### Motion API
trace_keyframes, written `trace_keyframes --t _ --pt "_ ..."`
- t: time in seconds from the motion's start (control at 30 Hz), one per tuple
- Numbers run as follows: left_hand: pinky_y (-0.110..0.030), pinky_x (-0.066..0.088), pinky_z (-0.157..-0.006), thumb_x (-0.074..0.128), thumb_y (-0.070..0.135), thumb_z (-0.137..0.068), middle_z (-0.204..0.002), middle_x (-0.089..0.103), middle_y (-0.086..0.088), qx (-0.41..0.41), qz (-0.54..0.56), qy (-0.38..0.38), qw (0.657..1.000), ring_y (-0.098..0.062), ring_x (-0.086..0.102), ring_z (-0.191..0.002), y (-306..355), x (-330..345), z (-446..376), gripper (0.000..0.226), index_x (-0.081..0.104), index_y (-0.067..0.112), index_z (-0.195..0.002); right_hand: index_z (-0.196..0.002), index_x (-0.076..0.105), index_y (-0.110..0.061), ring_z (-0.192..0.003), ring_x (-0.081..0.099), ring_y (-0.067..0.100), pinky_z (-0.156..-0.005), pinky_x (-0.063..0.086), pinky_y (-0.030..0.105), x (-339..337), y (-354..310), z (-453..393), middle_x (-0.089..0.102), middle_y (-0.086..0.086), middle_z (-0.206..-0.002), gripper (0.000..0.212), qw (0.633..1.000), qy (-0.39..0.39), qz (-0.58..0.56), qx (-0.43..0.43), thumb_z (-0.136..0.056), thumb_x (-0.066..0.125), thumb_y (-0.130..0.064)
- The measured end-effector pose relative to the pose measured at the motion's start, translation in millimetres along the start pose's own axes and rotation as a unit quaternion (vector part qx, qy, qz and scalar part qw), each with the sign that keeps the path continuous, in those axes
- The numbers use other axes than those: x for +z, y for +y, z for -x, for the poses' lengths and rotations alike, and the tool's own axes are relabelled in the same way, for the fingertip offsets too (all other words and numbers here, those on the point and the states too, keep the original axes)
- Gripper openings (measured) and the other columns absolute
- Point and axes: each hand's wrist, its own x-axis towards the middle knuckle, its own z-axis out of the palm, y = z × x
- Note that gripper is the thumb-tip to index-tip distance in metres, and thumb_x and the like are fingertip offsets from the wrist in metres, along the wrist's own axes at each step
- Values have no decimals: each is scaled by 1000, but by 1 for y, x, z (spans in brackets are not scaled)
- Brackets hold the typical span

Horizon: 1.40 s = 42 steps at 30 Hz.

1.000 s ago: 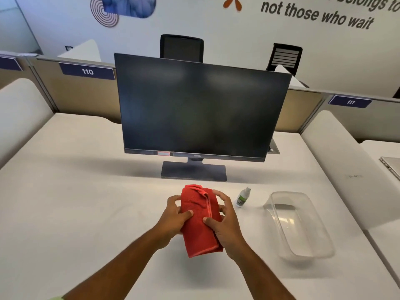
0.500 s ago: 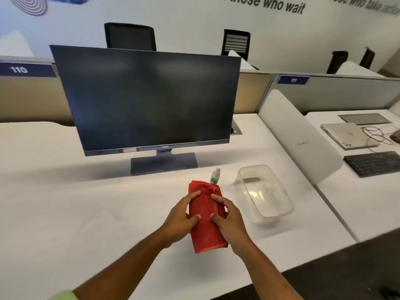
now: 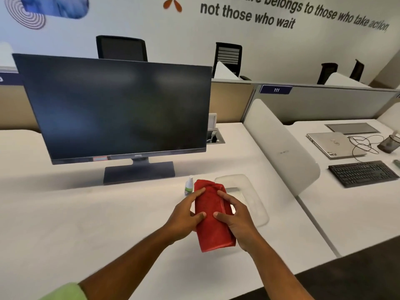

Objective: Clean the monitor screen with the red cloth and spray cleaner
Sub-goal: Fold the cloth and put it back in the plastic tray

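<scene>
A folded red cloth (image 3: 211, 215) is held above the white desk between both hands. My left hand (image 3: 184, 217) grips its left side and my right hand (image 3: 236, 219) grips its right side, thumbs on top. The dark monitor (image 3: 116, 109) stands on its stand at the back left, its screen off. A small white spray bottle (image 3: 189, 186) with a green label stands upright just left of the cloth's far end, in front of the monitor base. The cloth hides part of the clear tray behind it.
A clear plastic tray (image 3: 253, 202) lies right of the cloth. A white divider (image 3: 281, 148) separates this desk from the neighbouring one, which holds a laptop (image 3: 333, 144), a black keyboard (image 3: 363, 173) and cables. The desk's front edge runs close below my forearms.
The view swung right and then partly back. Both hands, still holding the cloth, shifted right across the desk, so the cloth now lies right of the spray bottle and over the tray's near side.
</scene>
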Motion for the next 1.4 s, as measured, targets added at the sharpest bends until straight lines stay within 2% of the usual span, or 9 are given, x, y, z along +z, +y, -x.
trace_keyframes --t 0.2,0.33,0.43,0.57,0.77,0.97,1.13,1.27,1.4 --pt "-44 63 -76 62 19 -98 -151 38 8 -22 22 33 999 -21 69 -102 15 44 -44 63 34 40 -151 -127 72 -45 -118 69 23 -89 65 49 -55 -4 -41 68 -6 -133 61 1000 -18 -20 13 -85 83 -3" --pt "-29 62 -76 62 24 -98 -154 40 4 -50 -21 86 995 -15 69 -99 10 71 -73 58 36 36 -149 -131 68 -42 -118 66 27 -91 64 51 -93 -1 -70 64 -1 -134 62 999 -12 -19 47 -88 79 0" --pt "-32 54 -92 64 32 -96 -153 42 2 -87 -65 130 986 -17 61 -117 -2 88 -85 56 39 34 -146 -136 63 -40 -120 62 27 -97 62 52 -111 5 -86 59 -1 -138 61 998 -13 12 66 -90 78 -1" --pt "-34 49 -97 67 39 -93 -153 41 0 -117 -83 150 978 -22 53 -128 -15 101 -93 58 38 40 -144 -144 55 -39 -126 57 28 -103 59 50 -118 9 -101 52 -2 -143 64 994 -26 84 66 -94 75 -4" --pt "-29 60 -81 72 33 -90 -148 44 -3 -121 -56 137 982 -21 64 -111 -17 107 -104 65 36 41 -143 -149 47 -39 -128 53 21 -102 57 37 -108 17 -108 47 -3 -150 70 971 -71 226 27 -95 62 2" --pt "-25 61 -66 62 18 -96 -141 49 0 -123 -10 127 984 -20 67 -103 -18 113 -105 57 33 42 -139 -142 49 -47 -127 55 25 -99 61 43 -100 22 -113 47 -6 -146 69 985 -87 136 56 -98 61 4" --pt "-23 59 -58 64 29 -96 -133 49 5 -126 36 123 984 -16 68 -99 -19 113 -103 52 33 56 -127 -155 36 -33 -134 53 26 -111 53 41 -102 34 -120 45 2 -156 66 939 -96 325 60 -100 61 -7" --pt "-24 59 -58 63 27 -97 -134 48 7 -137 46 110 983 -18 65 -104 -19 112 -102 53 32 59 -125 -164 14 -32 -132 58 29 -106 52 37 -92 37 -125 38 7 -157 91 885 -121 448 42 -94 72 -42" --pt "-34 64 -66 58 20 -99 -140 47 4 -145 49 105 983 -24 62 -113 -17 112 -100 55 32 55 -131 -166 -6 -30 -130 59 30 -104 53 36 -82 45 -126 34 11 -159 107 875 -134 464 30 -95 73 -36"
